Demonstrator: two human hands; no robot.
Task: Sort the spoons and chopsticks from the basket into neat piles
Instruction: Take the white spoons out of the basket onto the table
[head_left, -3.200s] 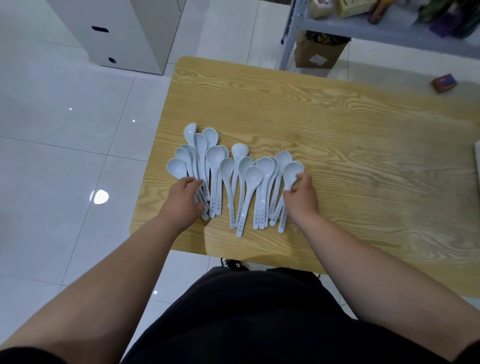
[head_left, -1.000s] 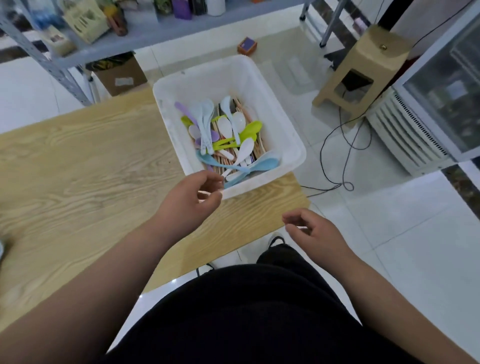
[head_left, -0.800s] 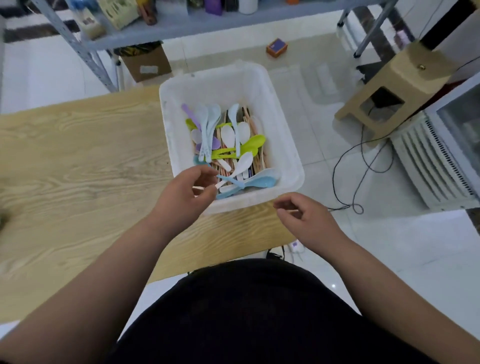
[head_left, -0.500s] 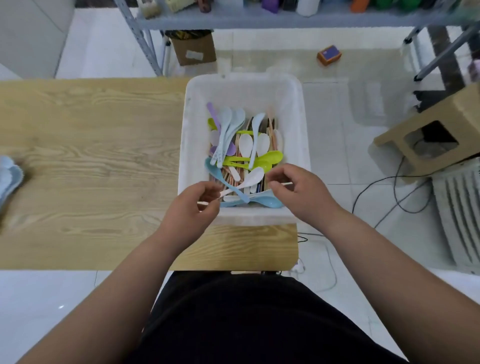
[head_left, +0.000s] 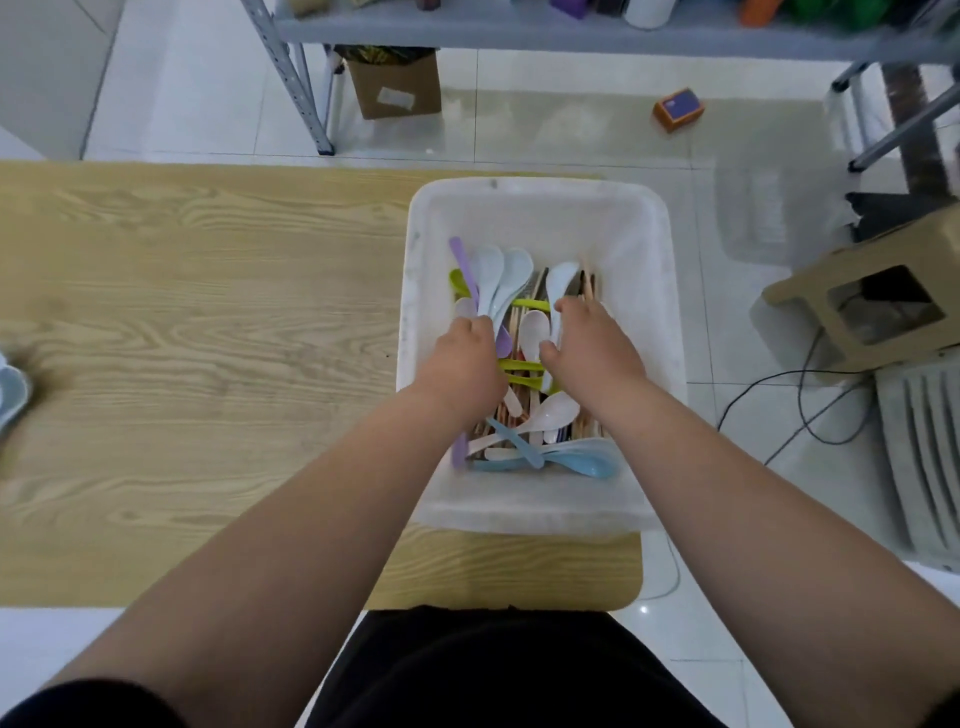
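Inside the basket (head_left: 535, 185), left hand (head_left: 464, 359) and right hand (head_left: 589, 345) touch spoons (head_left: 489, 270) (chopsticks (head_left: 588, 285) underneath).

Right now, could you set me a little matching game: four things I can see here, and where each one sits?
Things:
1. basket
2. spoon pile
3. box
4. stool

Places:
a. on the table, at the left edge of view
b. off the table, to its right
c. on the table's right end
d. by the shelf leg

Pairs: 1-c, 2-a, 3-d, 4-b
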